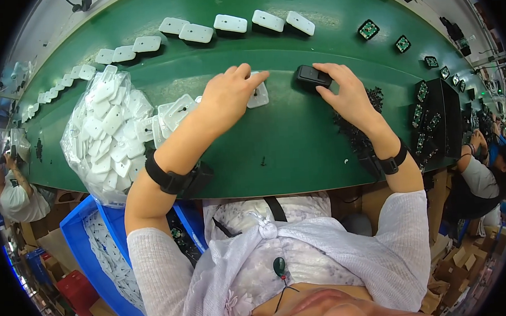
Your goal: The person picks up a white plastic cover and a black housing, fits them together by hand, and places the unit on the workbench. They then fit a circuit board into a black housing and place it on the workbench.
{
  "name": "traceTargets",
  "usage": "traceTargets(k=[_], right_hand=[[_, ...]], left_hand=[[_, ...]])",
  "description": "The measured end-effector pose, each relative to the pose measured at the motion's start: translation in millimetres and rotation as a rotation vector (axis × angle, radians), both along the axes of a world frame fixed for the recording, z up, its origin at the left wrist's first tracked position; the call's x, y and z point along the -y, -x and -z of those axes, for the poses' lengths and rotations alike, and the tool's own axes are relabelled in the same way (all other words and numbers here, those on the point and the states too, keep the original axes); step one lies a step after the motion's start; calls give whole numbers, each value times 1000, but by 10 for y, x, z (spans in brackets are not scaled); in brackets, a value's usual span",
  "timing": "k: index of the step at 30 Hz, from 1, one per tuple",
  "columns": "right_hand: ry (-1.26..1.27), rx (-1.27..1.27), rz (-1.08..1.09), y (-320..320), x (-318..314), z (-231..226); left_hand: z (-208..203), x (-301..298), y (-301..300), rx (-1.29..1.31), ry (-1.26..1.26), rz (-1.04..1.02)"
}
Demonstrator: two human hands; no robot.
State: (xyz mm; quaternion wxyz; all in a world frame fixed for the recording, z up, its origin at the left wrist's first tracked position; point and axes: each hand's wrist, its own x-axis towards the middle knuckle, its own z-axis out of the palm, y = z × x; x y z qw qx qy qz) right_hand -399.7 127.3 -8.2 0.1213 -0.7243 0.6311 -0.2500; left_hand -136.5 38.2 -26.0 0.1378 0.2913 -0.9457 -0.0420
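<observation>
My left hand is over the middle of the green table, fingers bent and the forefinger reaching across the top edge of a white plastic cover. It grips this cover, though the thumb is hidden. To its right, my right hand pinches a black plastic housing between thumb and fingers, the housing resting on or just above the table. Loose white covers lie beside my left forearm, next to a clear plastic bag filled with more of them. Small black parts are heaped beneath my right forearm.
Housings with white covers form a curved row along the far side of the green table. Green circuit boards in black housings stand at far right, near a black box. Blue bins sit below left. Other people work at both sides.
</observation>
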Motion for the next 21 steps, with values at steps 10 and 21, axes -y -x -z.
traceTargets(k=[10,21], right_hand=[[-28,375,61,-155,-21,-21],[118,8,-212,-523,39,22]], left_hand=[[131,-86,47,28,92,68],[206,-305,-55,-389,-128,-81]])
